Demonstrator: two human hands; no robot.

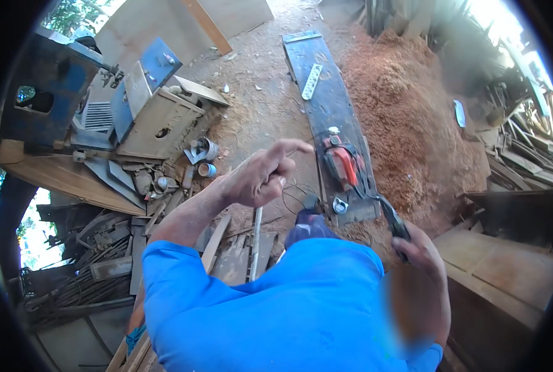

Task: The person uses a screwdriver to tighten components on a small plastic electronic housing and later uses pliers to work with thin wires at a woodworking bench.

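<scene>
My left hand is raised beside the bench, its index finger stretched toward the red tool and the other fingers curled in. Nothing shows in it. Lower right, my right hand is wrapped round a long dark green and black thing with a narrow grey end; its kind is unclear. That end meets a dark cord by the bench corner. A red and black power tool lies on the long dark bench, with its cord looped about it. Near it sits a small round grey and white object.
A pale perforated strip lies on the bench's far part. Reddish sawdust is heaped along its right side. At left stand wooden cabinet parts and small cans. Stacked scrap wood fills the right edge.
</scene>
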